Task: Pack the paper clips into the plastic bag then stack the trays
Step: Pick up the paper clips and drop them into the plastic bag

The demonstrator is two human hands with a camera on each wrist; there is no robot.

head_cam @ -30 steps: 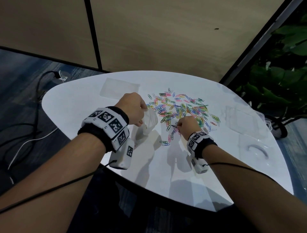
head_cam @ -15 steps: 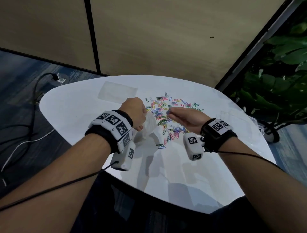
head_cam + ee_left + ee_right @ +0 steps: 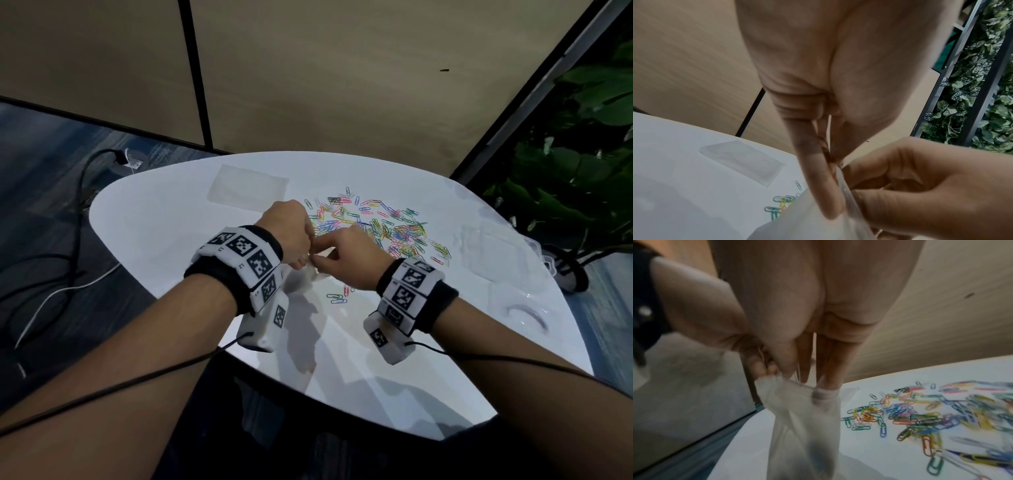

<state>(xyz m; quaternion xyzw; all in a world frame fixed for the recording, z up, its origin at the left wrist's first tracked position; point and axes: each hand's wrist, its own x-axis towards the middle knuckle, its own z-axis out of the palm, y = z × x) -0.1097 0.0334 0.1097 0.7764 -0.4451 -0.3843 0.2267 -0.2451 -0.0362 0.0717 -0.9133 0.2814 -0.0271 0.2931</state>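
Note:
A heap of coloured paper clips (image 3: pixel 394 233) (image 3: pixel 920 415) lies mid-table on the white table (image 3: pixel 164 219). A few more paper clips (image 3: pixel 781 204) show past the bag's edge. My left hand (image 3: pixel 303 262) pinches the rim of a thin clear plastic bag (image 3: pixel 305 279) (image 3: pixel 807 224) (image 3: pixel 803 434), which hangs above the table just left of the heap. My right hand (image 3: pixel 323 262) (image 3: pixel 931 186) is at the bag's mouth, fingers (image 3: pixel 822 395) inside and thumb against the rim. Something blue shows blurred low in the bag. Two clear trays (image 3: pixel 489 253) (image 3: pixel 524 311) lie at the right.
A flat pack of clear bags (image 3: pixel 248 186) (image 3: pixel 744 162) lies at the table's far left. Two loose clips (image 3: pixel 337 298) lie near the front. Cables (image 3: pixel 61 284) run over the floor on the left. A leafy plant (image 3: pixel 582 164) stands right of the table, and a panel wall is behind.
My right hand lifted from the clip heap, where it pinched clips, and moved left to the bag's mouth. My left hand kept holding the bag.

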